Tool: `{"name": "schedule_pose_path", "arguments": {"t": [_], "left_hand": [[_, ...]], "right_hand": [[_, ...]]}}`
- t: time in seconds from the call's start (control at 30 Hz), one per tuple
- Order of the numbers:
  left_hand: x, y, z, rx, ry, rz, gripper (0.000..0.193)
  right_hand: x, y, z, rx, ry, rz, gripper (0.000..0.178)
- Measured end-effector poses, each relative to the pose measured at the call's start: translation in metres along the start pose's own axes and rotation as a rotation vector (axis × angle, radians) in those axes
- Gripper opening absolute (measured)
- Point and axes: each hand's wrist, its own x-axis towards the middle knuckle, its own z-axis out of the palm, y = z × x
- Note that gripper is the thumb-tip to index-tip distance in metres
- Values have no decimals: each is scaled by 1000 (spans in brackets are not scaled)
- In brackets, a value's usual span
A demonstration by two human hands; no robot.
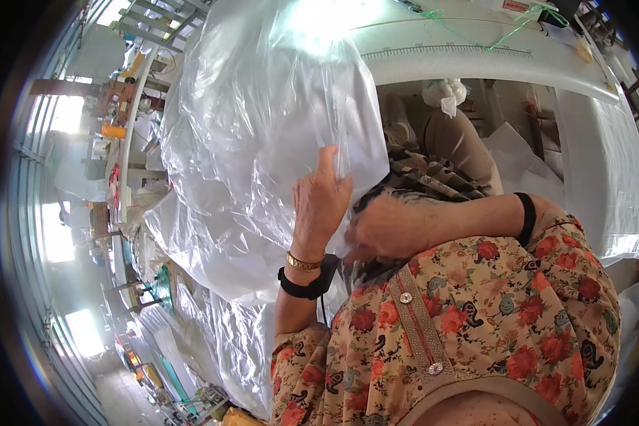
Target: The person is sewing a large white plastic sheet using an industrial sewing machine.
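Clear plastic bag [263,142] pinched by left hand [319,206]; right hand [387,227] grips striped fabric [433,177].

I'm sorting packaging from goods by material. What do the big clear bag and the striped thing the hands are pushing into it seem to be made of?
The clear bag looks like thin plastic film: see-through, glossy, crinkled, with glare. The left hand grips its edge. The striped item looks like woven cloth, matte and softly folded; its fibre cannot be told. The right hand presses on it.
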Motion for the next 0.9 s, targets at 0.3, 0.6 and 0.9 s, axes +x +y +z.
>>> {"name": "schedule_pose_path", "arguments": {"t": [0.3,0.6,0.9], "left_hand": [[-24,-17,12,-585,144,-206,26],[-22,-27,-2,-720,232,-172,15],[-17,3,-8,-880,-63,-204,23]], "right_hand": [[3,117,-10,792,1145,484,32],[-15,119,6,1285,341,410,32],[-32,44,-13,1350,327,177,22]]}}
